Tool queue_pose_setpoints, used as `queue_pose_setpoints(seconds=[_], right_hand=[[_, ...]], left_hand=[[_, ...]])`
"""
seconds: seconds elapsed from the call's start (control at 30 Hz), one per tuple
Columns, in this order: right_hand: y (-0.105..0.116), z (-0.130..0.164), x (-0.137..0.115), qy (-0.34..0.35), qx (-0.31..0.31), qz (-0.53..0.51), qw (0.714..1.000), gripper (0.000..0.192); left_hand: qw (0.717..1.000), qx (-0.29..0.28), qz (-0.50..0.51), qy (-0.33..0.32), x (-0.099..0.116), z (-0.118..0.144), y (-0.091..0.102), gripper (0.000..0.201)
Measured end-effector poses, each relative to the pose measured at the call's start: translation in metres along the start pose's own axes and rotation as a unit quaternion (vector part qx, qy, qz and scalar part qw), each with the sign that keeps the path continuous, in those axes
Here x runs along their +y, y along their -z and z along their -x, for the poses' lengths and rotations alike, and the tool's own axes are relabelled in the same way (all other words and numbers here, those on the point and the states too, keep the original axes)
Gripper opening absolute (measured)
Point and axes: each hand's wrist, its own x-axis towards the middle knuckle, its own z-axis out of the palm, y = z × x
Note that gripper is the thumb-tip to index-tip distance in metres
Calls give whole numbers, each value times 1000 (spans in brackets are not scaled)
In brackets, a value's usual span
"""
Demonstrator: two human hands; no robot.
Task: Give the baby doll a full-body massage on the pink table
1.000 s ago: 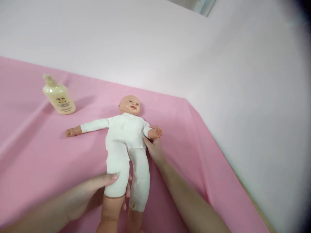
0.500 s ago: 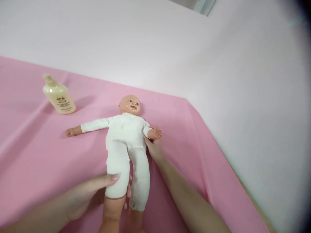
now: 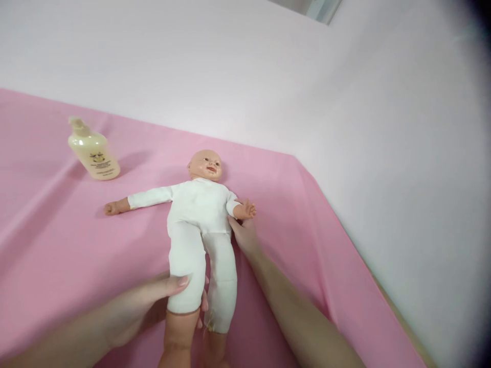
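Note:
A baby doll (image 3: 199,204) with a white cloth body lies face up on the pink cloth (image 3: 291,214). My left hand (image 3: 159,292) is wrapped round the doll's lower leg on the left, thumb on top and fingertips showing between the legs. At the doll's side, below its bent arm, my right hand (image 3: 247,239) presses its thumb against the torso; its other fingers are hidden under the doll. The doll's other arm stretches out to the left, and its feet are cut off by the bottom of the view.
A pale yellow pump bottle (image 3: 95,153) stands on the cloth, up and left of the doll. A white wall (image 3: 215,66) rises behind the cloth's far edge and along its right side.
Hardly anything differs. The doll's lower leg in my left hand has shifted very slightly to the right; my right hand and the bottle stay in place.

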Motion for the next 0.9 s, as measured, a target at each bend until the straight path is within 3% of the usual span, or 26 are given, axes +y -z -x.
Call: queue_pose_setpoints(seconds=[0.9], right_hand=[[-1,-2,1,-1,7,-3,1000,53]], left_hand=[[1000,-3,-11,-2,2,1,-1,46]])
